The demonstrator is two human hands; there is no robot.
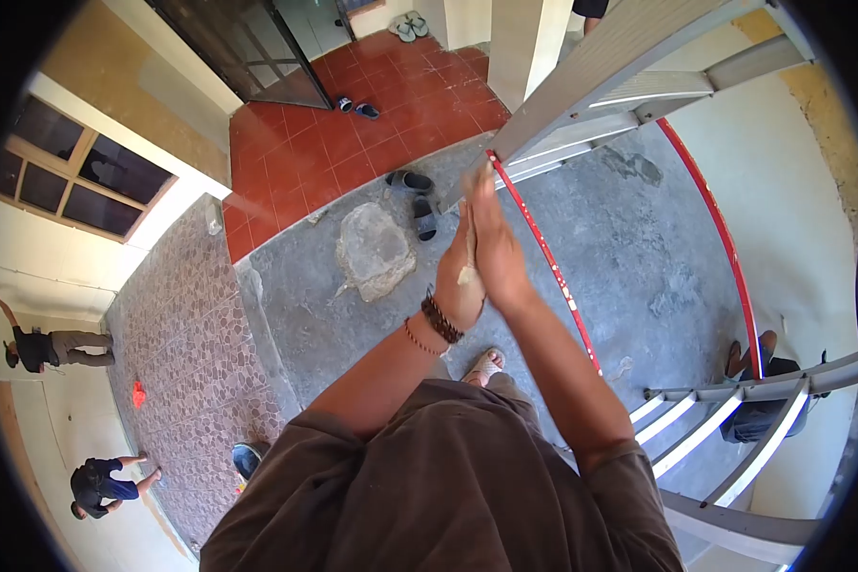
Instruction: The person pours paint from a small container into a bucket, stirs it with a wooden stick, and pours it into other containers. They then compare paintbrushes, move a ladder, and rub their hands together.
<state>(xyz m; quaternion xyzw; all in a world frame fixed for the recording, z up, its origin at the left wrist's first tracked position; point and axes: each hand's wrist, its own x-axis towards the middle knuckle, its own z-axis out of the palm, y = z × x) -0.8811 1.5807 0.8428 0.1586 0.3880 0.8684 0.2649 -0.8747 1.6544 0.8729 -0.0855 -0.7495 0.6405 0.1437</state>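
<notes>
The left hand [456,272] and right hand [497,243] are pressed palm to palm above the floor [305,329], the fingers held out straight; their tips are blurred. A small pale patch [466,275] is seen at the seam between the palms; whether something is gripped there cannot be told.

Just beyond the fingertips, the metal upper frame [605,76] is set over the floor's far edge. A red bar [542,245] is slanted down from its corner beside the right hand, and a second bar [718,221] is placed near the floor's right edge, by a pale wall [782,243]. At the near right corner the lower frame [782,389] is seen, with a person [765,419] partly hidden behind it.

The floor is of rough grey concrete, broken by a raised slab [377,245]. Dark sandals [424,217] are left by its far edge, where it is met by red tiles [381,157]. Along its left edge patterned paving [186,329] is laid, and two people [38,349] are seen at the wall beyond, below a window [78,172].
</notes>
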